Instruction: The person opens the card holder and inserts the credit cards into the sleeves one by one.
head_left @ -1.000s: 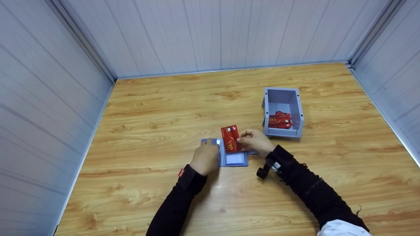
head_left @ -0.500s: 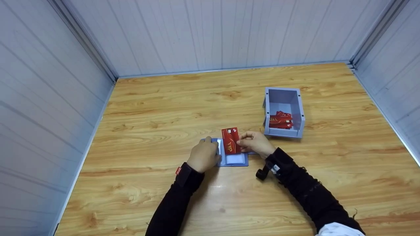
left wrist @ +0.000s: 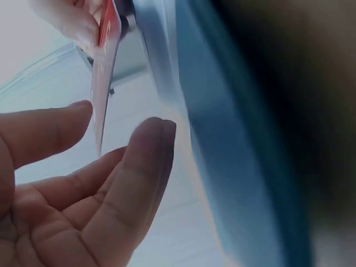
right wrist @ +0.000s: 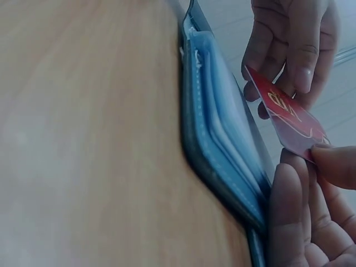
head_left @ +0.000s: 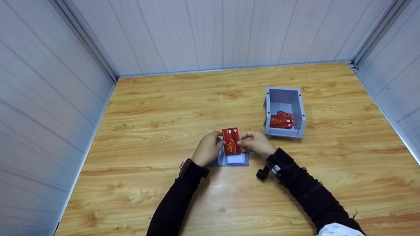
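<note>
In the head view my right hand (head_left: 259, 144) pinches a red VIP card (head_left: 231, 141) by its right edge, between thumb and fingertips. The card stands over an open blue card holder (head_left: 244, 164) with clear plastic sleeves (right wrist: 222, 105), which lies on the table. My left hand (head_left: 207, 148) is at the card's left edge. The left wrist view shows the left thumb right at the card, with the fingers spread on its other side and a gap between. Part of the holder is hidden under the hands and card.
A grey plastic bin (head_left: 284, 131) with several red VIP cards (head_left: 280, 121) in it stands to the right, beyond my right hand. The wooden table (head_left: 157, 108) has pale panel walls (head_left: 210, 36) at the back and both sides.
My left hand has moved off the holder's left side, up and right to the card's edge. The card has come slightly lower and turned more upright in my right hand, which has barely moved.
</note>
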`<state>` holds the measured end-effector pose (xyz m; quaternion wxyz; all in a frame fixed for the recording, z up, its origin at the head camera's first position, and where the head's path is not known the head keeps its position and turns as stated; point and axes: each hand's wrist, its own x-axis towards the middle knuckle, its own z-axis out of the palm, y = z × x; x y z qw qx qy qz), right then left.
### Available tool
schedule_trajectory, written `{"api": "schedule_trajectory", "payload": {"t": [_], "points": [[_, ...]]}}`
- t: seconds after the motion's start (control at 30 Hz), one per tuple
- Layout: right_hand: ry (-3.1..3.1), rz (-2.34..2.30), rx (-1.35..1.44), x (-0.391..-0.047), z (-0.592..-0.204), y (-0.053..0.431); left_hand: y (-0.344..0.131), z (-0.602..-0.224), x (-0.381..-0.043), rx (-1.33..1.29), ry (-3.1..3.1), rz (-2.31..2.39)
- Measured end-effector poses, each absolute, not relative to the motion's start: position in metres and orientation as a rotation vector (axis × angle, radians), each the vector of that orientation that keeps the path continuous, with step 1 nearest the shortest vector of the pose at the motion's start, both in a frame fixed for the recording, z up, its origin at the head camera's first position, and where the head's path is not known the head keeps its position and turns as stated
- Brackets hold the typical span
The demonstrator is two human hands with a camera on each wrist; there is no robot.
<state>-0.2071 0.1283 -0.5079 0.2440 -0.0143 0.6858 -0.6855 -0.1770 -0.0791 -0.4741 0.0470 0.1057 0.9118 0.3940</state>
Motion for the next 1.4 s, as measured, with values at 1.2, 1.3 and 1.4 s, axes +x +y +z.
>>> {"api": "schedule_trajectory", "payload": {"t": [1.2, 1.3, 1.4], "points": [[2.773, -0.838, -0.705, -0.198, -0.483, 0.141, -0.107, -0.464, -0.177, 0.202, 2.540, 1.591], [2.805, -0.764, -0.708, -0.196, -0.482, 0.139, -0.111, -0.465, -0.178, 0.193, 2.530, 1.559], [2.828, -0.705, -0.720, -0.196, -0.483, 0.139, -0.114, -0.467, -0.177, 0.185, 2.553, 1.490]]}}
